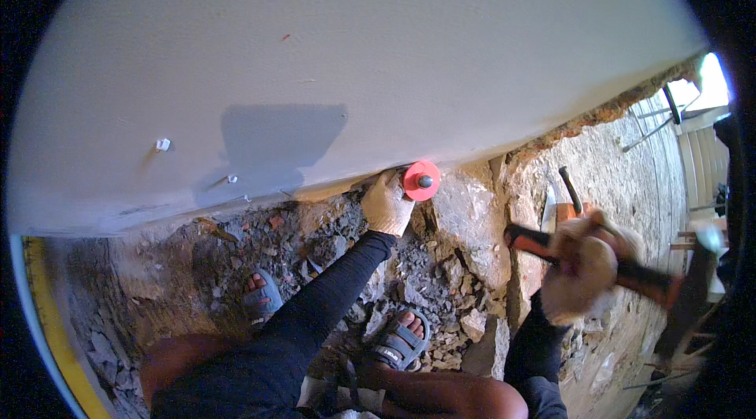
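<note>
Wall (354,49): the landmark for every entry below. It is a large, smooth grey rendered face, rigid. Its lower edge is broken away to bare rock.
Rubble (346,238): loose stone chips lie below the wall's lower edge, around your sandalled feet. Judge it unstable underfoot.
Hammer (646,281): well to the right of the wall's broken edge, away from the face. It is blurred. An orange and black handle shows on both sides of your fist. The head is not clearly visible. Expect it to be head-heavy and stiff. Take it on the rubber handle.
Right hand (581,265): gloved, clenched fully round the hammer handle at about mid-length.
Left hand (387,205): gloved, directly under the wall's lower edge, fingers wrapped closed round the chisel shaft, which the hand hides.
Chisel (424,181): its dark struck end touches nothing, just right of your left hand at the wall's lower edge. Judge it steel, heavy, stiff, non-fragile.
Chisel guard (416,183): red-orange disc between fist and struck end. Keep your grip behind it.
</note>
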Motion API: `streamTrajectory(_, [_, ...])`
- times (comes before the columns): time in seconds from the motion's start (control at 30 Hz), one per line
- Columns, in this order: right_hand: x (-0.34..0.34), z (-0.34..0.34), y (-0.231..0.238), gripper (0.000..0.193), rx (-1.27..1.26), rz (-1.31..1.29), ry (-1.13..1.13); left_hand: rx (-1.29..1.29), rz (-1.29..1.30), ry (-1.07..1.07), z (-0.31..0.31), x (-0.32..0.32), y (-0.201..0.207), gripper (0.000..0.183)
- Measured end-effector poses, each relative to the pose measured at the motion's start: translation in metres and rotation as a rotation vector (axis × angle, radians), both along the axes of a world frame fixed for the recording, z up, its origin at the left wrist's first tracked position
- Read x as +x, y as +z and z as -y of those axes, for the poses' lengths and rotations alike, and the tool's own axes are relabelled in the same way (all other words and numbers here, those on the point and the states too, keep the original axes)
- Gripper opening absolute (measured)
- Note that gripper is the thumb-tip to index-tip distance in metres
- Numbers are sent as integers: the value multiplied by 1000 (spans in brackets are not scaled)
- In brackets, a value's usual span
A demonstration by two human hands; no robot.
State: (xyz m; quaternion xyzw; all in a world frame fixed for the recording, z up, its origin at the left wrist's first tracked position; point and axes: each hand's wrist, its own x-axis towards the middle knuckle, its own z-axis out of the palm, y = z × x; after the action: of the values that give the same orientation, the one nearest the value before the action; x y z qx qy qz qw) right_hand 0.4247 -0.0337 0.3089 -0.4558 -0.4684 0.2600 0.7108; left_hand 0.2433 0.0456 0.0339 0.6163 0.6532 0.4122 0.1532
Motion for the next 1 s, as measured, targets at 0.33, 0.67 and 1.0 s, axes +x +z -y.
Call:
streamTrajectory(0.33, [-38,26,-159,24,-1113,411,332,-10,-34,18,2,2,-1,45])
streamTrajectory(0.67, [-4,2,-19,18,38,-22,45,66,58,-10,-2,4,-8,34])
streamTrajectory(1.0, [-27,35,-167,26,-1039,535,264,50,-1,32,1,5,1,38])
